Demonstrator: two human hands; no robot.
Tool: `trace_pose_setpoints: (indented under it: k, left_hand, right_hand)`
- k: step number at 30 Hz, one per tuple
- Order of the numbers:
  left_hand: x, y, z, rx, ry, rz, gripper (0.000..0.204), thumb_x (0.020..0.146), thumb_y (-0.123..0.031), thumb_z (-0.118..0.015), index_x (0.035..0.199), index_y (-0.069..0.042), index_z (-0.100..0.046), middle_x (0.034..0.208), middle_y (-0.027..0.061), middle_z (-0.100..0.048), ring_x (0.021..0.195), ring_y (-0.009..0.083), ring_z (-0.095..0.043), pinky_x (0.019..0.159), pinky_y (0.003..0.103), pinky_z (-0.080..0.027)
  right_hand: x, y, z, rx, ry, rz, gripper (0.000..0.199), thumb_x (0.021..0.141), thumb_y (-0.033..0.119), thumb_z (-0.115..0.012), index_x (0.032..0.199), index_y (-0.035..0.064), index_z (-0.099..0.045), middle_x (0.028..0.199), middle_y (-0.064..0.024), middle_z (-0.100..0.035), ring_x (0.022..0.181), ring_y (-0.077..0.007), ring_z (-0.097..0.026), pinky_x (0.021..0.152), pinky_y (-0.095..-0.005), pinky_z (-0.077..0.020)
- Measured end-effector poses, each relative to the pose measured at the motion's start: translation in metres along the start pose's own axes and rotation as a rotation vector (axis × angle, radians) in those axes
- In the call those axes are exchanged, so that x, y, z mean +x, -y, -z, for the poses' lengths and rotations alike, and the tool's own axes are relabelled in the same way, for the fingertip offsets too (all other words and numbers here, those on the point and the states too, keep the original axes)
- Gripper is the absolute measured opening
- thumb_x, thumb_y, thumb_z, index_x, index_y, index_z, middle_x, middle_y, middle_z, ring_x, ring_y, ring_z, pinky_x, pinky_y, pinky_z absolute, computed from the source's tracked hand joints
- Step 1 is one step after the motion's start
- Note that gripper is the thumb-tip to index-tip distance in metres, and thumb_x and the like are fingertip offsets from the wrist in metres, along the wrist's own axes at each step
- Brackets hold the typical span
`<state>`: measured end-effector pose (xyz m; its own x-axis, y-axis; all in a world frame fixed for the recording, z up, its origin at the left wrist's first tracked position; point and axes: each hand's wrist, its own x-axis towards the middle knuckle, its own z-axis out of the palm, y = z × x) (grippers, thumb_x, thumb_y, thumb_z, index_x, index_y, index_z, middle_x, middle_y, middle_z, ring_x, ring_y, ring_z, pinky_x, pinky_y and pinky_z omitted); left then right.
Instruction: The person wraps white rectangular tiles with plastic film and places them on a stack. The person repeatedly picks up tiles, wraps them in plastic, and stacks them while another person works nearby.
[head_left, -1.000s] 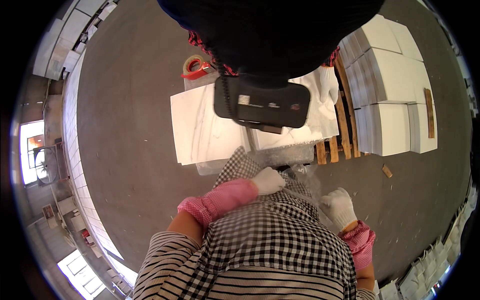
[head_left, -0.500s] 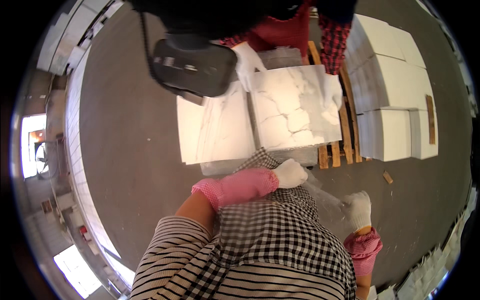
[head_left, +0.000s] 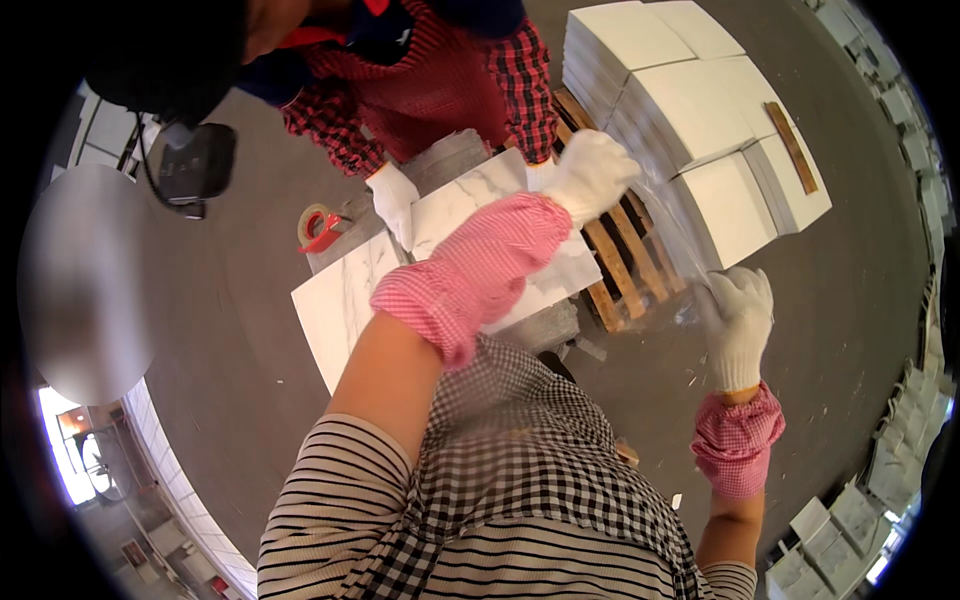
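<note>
Clear plastic film point(head_left: 672, 232) stretches between my two white-gloved hands. My left hand point(head_left: 597, 175) is reached forward, its fingers closed on one end of the film, over the far right part of the marble-patterned panels. My right hand point(head_left: 738, 312) grips the other end, lower and to the right, above the floor. Below my left forearm lie white marble-patterned panels point(head_left: 338, 305) with grey veins, partly hidden by my pink sleeve. Opposite me, a co-worker's gloved hand point(head_left: 394, 198) rests at the panels' far edge; their other hand point(head_left: 541, 177) is mostly behind my left hand.
A wooden pallet point(head_left: 625, 265) shows right of the panels. Tall stacks of white slabs point(head_left: 690, 110) stand beyond it, topped by a wood strip point(head_left: 791, 148). A red tape dispenser point(head_left: 322, 232) sits at the far left. The co-worker's dark head covering fills the upper left.
My left hand has moved forward and up from near my apron, over the panels. My right hand has risen, film still between them. The view has shifted; the tape dispenser now shows.
</note>
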<state>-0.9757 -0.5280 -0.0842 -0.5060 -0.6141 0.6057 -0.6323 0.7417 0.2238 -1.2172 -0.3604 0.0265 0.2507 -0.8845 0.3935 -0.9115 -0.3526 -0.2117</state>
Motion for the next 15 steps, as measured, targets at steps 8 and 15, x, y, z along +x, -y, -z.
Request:
trace_pose_setpoints:
  k: [8, 15]
  left_hand:
    - [-0.052, 0.056, -0.008, 0.167, 0.158, -0.184, 0.008, 0.07, -0.015, -0.068, 0.076, -0.014, -0.063, 0.078, 0.0019, -0.058, 0.086, 0.0244, -0.058, 0.077, 0.041, -0.047]
    - [-0.111, 0.086, -0.014, 0.304, 0.328, -0.107, 0.013, 0.067, -0.021, -0.069, 0.075, -0.013, -0.062, 0.079, 0.0031, -0.059, 0.092, 0.025, -0.059, 0.083, 0.039, -0.048]
  right_hand:
    - [0.005, 0.003, -0.089, 0.148, -0.067, 0.096, 0.011, 0.072, 0.011, -0.077, 0.075, 0.0102, -0.066, 0.095, -0.0049, -0.069, 0.103, -0.0301, -0.061, 0.09, -0.049, -0.045]
    - [-0.022, 0.02, -0.182, 0.077, 0.068, 0.134, 0.009, 0.076, 0.017, -0.075, 0.075, 0.0102, -0.069, 0.082, -0.0056, -0.067, 0.095, -0.0282, -0.065, 0.089, -0.0497, -0.0511]
